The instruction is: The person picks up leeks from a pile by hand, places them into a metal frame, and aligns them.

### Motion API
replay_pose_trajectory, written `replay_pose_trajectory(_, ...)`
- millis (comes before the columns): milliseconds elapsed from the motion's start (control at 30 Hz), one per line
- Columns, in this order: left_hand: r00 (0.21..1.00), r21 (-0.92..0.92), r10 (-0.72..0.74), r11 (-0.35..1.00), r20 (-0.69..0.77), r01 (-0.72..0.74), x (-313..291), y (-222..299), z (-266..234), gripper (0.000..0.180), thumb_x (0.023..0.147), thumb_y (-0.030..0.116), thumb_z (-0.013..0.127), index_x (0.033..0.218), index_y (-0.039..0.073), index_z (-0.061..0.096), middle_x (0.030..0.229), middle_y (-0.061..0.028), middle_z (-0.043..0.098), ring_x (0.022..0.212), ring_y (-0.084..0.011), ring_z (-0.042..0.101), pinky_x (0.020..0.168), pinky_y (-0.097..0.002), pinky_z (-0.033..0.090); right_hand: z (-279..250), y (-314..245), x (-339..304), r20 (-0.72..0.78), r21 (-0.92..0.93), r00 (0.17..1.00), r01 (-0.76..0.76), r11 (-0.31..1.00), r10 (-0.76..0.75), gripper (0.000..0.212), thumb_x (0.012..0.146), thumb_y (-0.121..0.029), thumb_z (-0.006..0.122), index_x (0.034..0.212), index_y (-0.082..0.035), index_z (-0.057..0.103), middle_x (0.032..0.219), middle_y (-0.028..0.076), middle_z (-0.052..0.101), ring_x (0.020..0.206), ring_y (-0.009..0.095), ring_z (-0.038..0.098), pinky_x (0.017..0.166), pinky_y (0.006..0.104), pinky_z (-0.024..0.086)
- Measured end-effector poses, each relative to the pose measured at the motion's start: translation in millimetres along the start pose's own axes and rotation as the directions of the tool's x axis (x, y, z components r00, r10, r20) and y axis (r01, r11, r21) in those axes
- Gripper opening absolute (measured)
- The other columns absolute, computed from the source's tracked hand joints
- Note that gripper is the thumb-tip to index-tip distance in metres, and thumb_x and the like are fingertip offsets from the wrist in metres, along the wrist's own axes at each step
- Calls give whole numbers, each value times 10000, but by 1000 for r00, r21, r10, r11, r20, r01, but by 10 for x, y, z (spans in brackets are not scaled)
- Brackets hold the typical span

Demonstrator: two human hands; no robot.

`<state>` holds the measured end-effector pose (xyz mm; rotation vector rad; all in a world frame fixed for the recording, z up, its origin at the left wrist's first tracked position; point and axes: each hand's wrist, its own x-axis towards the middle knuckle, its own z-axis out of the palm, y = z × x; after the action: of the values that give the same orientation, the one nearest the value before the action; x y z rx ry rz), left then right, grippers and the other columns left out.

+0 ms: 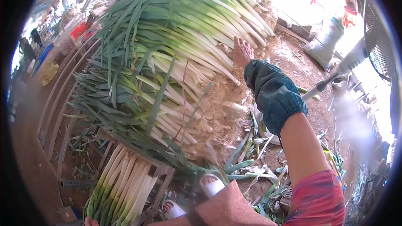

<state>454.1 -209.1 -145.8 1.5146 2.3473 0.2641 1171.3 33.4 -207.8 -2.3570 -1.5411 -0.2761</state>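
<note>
A large heap of leeks (180,37) fills the middle, green leaves to the left and white stalks with pale roots to the right. My right hand (243,52), below a dark green sleeve cover, reaches to the heap's right side. Its fingers are stretched out against the white stalks near the root ends, and no leek shows lifted in it. At the lower left edge, only a few fingers of my left hand (91,222) show, beside the green part of a smaller leek bundle (121,184). Whether they grip it is cut off. That bundle lies in a metal frame (161,184).
Leaf scraps (264,175) litter the brown ground by my white shoes (211,184). At right stand a fan (379,42) on a pole and a filled woven sack (326,42). Curved metal rails (56,96) and a red thing (79,30) are at left.
</note>
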Motion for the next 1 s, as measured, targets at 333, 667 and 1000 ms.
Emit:
replay_pose_trajectory(333,825,436,518,703,229,-562,-17,-266,-22,433,876,316,539,1194,22,543,1184,-215,540,1158,-347,457,994,-418,348,341,273,428,1,13,993,-118,993,118,510,694,-321,650,1122,-107,474,1142,172,519,1055,363,515,849,454,424)
replay_pose_trajectory(667,998,211,51,976,31,-57,-75,328,-24,435,906,320,470,1237,44,532,1320,-201,456,1213,-357,412,1032,-439,302,162,159,165,221,288,954,134,948,-202,653,644,-242,667,1197,1,419,935,260,586,878,353,592,727,428,455)
replay_pose_trajectory(1000,818,-817,496,574,291,-57,-110,1760,656,572,805,243,627,1244,-57,419,1009,-138,578,875,-203,571,789,-308,466,-1042,-819,-1973,419,902,646,-217,373,-638,494,712,-175,678,1137,10,504,924,80,561,806,153,554,662,282,477)
